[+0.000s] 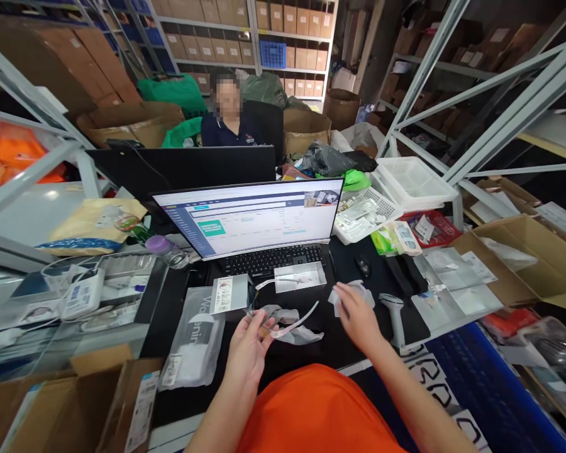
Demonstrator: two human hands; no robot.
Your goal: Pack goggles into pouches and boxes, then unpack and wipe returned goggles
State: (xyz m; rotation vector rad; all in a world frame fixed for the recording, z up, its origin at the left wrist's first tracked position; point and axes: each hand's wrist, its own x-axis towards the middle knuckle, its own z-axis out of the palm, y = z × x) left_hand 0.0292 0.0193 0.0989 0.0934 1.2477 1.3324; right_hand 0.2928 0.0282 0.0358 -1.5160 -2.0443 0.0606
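Observation:
My left hand [252, 336] pinches a pair of clear-framed glasses [295, 326], with one thin pale temple reaching out to the right. Behind and under the glasses lies a crumpled, translucent plastic wrapper [306, 336]. My right hand [358, 318] has its fingers stretched out at the edge of another whitish plastic piece [365, 294] and seems to hold nothing. Beyond my hands sit a small open white box [306, 279] with a thin pale strip in it and a labelled grey-white box [229, 294]. A flat package in clear plastic [193, 343] rests left of my left hand.
A monitor [255, 217] and keyboard [273, 259] stand ahead. On the right are a mouse [363, 265], a barcode scanner [393, 314] and a white basket [387, 211]. An open carton [528, 251] is at far right. A person [229, 119] sits beyond the monitors.

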